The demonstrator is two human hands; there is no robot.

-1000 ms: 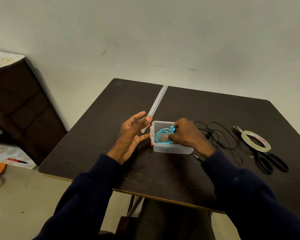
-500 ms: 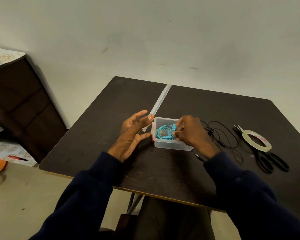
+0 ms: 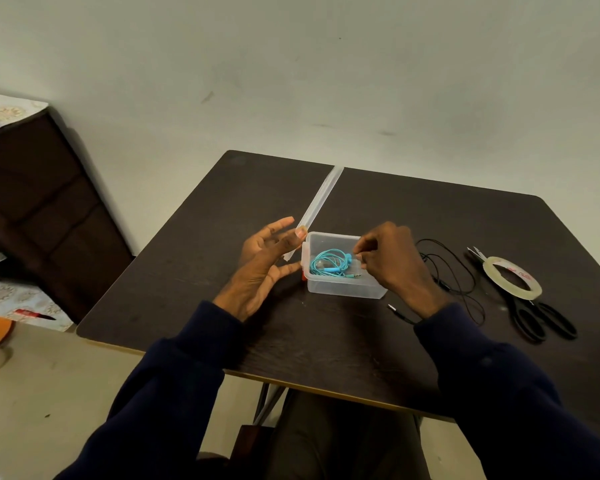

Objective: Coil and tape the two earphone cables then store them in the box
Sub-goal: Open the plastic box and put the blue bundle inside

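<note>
Grip of right hand [image 3: 392,261] curled over box [image 3: 343,291], blue earphones [image 3: 329,265] coiled inside

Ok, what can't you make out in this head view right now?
Blue earphones in the box: too small to tell whether tape binds the coil.
Right hand: its curled fingers hide whether they pinch the blue cable.
Black earphones: partly hidden behind the right wrist.
Scissors: blades partly covered by the tape roll.
</note>
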